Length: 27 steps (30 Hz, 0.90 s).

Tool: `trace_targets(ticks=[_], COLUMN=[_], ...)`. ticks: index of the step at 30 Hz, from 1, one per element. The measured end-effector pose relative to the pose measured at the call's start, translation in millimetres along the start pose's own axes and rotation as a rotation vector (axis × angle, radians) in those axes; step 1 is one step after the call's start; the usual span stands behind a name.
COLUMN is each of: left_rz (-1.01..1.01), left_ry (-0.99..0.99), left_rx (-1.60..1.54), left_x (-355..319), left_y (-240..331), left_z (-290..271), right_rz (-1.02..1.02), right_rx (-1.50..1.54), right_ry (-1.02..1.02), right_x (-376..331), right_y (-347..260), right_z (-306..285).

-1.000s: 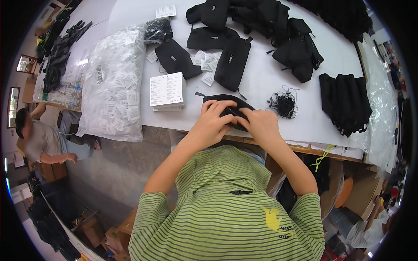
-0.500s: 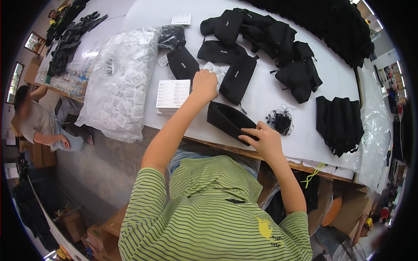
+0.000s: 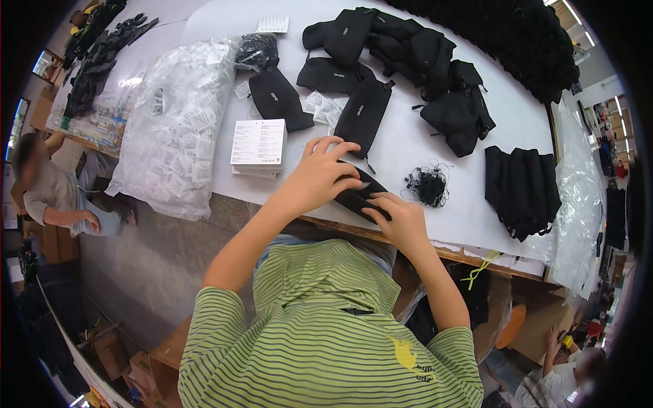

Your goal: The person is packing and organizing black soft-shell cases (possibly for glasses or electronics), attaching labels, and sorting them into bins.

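A black fabric pouch [image 3: 354, 201] lies at the table's front edge with its mouth facing up. My right hand [image 3: 403, 221] grips its right end between thumb and fingers. Over the pouch's left part, my left hand [image 3: 320, 178] has its fingers bent at the mouth. A small pale packet [image 3: 366, 184] shows only a corner at those fingertips; the rest is hidden. Beyond the left hand lie several small white packets [image 3: 321, 107], flanked by a black pouch [image 3: 277, 100] and another black pouch [image 3: 365, 115].
A stack of white printed cards [image 3: 258, 144] stands left of my hands, beside a big clear bag of labels [image 3: 170, 122]. To the right lie a tangle of black cords [image 3: 428, 186] and a row of black pouches [image 3: 522, 190]. More black pouches [image 3: 408, 54] are heaped at the back.
My left hand has come from the small white packets back to the held pouch, with a pale corner now at its fingertips. My right hand keeps its grip. The view has shifted slightly.
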<state>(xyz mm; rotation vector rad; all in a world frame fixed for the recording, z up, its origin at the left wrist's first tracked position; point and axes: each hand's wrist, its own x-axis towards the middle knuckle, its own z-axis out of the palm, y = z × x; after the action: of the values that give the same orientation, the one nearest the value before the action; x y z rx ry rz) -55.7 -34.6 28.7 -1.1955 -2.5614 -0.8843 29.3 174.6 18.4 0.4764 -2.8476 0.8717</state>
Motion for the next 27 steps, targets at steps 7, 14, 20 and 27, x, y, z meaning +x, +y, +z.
trace_targets(ticks=[7, 14, 20, 27], left_rz=[-0.559, -0.935, -0.986, -1.014], left_ry=[0.482, 0.369, 0.501, 0.283], left_rx=[-0.613, -1.997, -1.94, -1.795], left_x=[-26, -38, -29, -29], left_y=[14, 52, 51, 56], left_z=[32, 41, 31, 24], right_rz=[0.041, 0.069, 0.729, 0.472], right_rx=[0.129, 0.241, 1.287, 1.077], right_ry=[0.232, 0.324, 0.509, 0.308], right_x=[-3, -3, -11, -12], right_y=[-14, -38, -37, -12], right_z=[-12, -15, -1, 2])
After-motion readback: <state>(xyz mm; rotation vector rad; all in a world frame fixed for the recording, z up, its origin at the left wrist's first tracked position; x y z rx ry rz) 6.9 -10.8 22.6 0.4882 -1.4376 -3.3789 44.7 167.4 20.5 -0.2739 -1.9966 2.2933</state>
